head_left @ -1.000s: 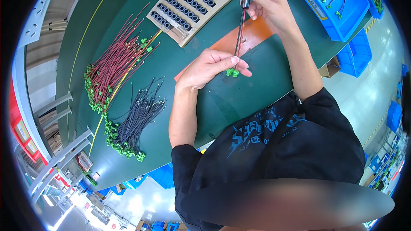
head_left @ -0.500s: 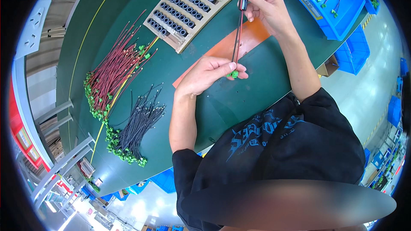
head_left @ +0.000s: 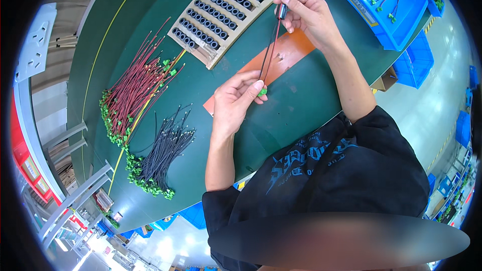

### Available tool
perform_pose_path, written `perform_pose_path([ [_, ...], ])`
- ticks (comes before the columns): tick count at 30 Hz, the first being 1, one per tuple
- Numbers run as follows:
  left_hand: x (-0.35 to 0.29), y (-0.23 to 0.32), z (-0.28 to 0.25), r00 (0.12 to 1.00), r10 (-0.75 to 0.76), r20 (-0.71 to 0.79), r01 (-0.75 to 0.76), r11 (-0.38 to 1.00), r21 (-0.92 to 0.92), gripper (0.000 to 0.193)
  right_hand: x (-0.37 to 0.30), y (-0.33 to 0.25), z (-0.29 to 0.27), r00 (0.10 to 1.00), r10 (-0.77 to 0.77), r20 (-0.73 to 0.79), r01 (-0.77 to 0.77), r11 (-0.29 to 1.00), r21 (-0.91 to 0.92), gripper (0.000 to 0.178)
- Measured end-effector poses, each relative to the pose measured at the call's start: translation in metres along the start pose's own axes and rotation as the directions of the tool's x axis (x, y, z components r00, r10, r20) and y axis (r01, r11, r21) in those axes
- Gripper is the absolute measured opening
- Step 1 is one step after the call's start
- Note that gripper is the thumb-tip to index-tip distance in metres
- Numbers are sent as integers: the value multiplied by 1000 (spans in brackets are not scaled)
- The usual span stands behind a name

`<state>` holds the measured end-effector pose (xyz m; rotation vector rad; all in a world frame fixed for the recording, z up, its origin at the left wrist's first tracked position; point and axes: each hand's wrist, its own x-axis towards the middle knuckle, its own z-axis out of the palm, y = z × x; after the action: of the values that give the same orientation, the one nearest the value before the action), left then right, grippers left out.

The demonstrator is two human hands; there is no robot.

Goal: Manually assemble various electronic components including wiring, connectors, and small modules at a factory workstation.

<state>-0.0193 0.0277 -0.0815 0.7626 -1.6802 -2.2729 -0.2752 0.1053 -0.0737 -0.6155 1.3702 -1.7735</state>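
A red and a black wire (head_left: 269, 52) stretch between my two hands above the table. My left hand (head_left: 232, 101) is closed on their lower end, thumb against fingers, beside a green connector (head_left: 263, 91). Higher up and to the right, my right hand (head_left: 314, 20) pinches a black cylindrical ring core (head_left: 282, 11) that the wires run through. Their upper ends pass out beyond that hand toward the top of the view. Under the wires lies an orange mat (head_left: 296, 47), partly covered by my left hand.
A wooden tray (head_left: 213, 61) holds rows of black ring cores at the back. Piles of red wires (head_left: 135, 90) and black wires (head_left: 168, 145) with green connectors lie on the green table's left. At far right, a blue bin (head_left: 374, 29) contains several wired cores.
My left hand has moved left and toward me with the connector end, so the wires slant more. My right hand has shifted slightly down, still pinching the core.
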Motion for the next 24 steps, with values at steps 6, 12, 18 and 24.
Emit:
perform_pose_path([
  [6, -10, 1, 2, 987, -54, -150, 29, 986, -164, 26, 1, 1, 0, 999, -12, 31, 11, 999, 43, 27],
  [12, -11, -3, 13, 939, 178, -294, -191, 981, -15, 22, 2, 1, -4, 999, -44, 29, 42, 997, 67, 28],
  [18, -9, -9, 9, 984, 91, -154, -121, 972, -200, 20, 0, 2, -2, 998, -38, 44, 37, 999, 40, 28],
  [24, -3, -11, 6, 999, 5, -50, -10, 994, -107, 17, -2, 2, 5, 995, -14, 95, 11, 1000, 29, 27],
])
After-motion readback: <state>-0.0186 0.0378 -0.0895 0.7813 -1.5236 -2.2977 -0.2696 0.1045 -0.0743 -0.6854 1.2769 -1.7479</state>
